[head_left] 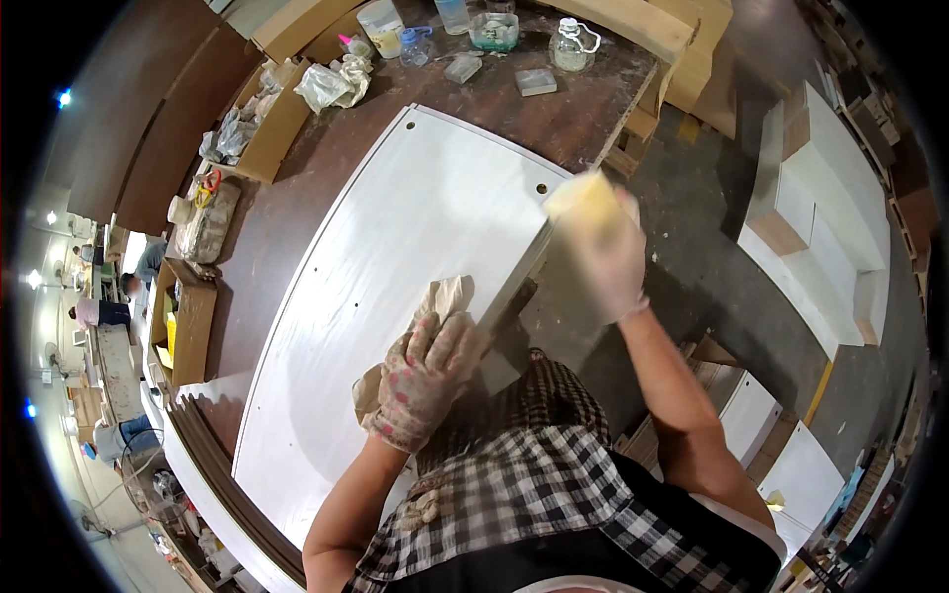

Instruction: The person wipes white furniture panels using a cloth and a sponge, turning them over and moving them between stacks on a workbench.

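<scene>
A long white board (pixel 395 237) with small holes lies at a slant on a dark brown table. My left hand (pixel 423 381), in a pale glove with pink spots, presses a crumpled beige rag (pixel 450 295) onto the board's near right side. The rag sticks out past the fingers and beside the wrist. At the board's far right corner, my right hand (pixel 615 259), gloved and smeared by motion, grips a yellow sponge (pixel 581 196). The sponge is at the board's edge; blur hides whether it touches.
Jars and tubs, a clear handled jar (pixel 573 47) among them, stand along the table's far side. Cardboard boxes (pixel 265 133) with crumpled wrappers line the left. White cabinet parts (pixel 825 222) rest on the floor at right. Other people (pixel 104 312) are far left.
</scene>
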A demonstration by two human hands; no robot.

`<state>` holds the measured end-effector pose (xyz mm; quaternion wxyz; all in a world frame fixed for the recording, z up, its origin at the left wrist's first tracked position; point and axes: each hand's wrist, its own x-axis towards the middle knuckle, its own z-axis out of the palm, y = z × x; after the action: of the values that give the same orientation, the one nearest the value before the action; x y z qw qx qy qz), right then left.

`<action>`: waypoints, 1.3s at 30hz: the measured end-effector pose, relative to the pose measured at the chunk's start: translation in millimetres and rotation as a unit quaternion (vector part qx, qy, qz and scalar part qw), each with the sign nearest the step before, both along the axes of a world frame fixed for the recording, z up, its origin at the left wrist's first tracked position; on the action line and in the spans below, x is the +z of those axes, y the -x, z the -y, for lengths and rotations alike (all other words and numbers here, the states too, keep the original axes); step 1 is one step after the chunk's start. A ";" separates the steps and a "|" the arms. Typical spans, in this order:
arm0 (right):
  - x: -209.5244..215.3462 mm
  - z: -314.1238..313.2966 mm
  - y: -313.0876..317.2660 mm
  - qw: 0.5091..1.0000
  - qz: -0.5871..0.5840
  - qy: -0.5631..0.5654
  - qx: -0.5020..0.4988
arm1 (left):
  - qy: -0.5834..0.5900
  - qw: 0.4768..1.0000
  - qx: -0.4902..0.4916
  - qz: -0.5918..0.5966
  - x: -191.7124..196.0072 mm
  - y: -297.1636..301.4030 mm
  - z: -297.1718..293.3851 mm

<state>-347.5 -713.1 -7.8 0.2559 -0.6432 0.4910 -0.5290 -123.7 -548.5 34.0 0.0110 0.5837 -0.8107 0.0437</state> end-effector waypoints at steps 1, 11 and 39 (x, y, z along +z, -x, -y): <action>1.7 18.2 7.4 0.999 0.019 -0.049 -0.002 | -0.003 1.000 -0.004 -0.002 -1.3 0.3 1.7; -35.0 52.9 26.9 0.997 0.059 -0.039 -0.024 | -0.023 1.000 0.012 -0.017 1.4 -1.2 -7.4; -15.7 -263.8 -141.2 0.965 -0.011 0.025 0.259 | -0.198 0.596 0.274 -0.728 -32.2 -94.1 -339.4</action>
<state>-206.3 -449.4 -23.5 0.3628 -0.7604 0.2969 -0.4493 -29.6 -209.1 1.8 0.4691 0.6042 -0.3239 -0.5568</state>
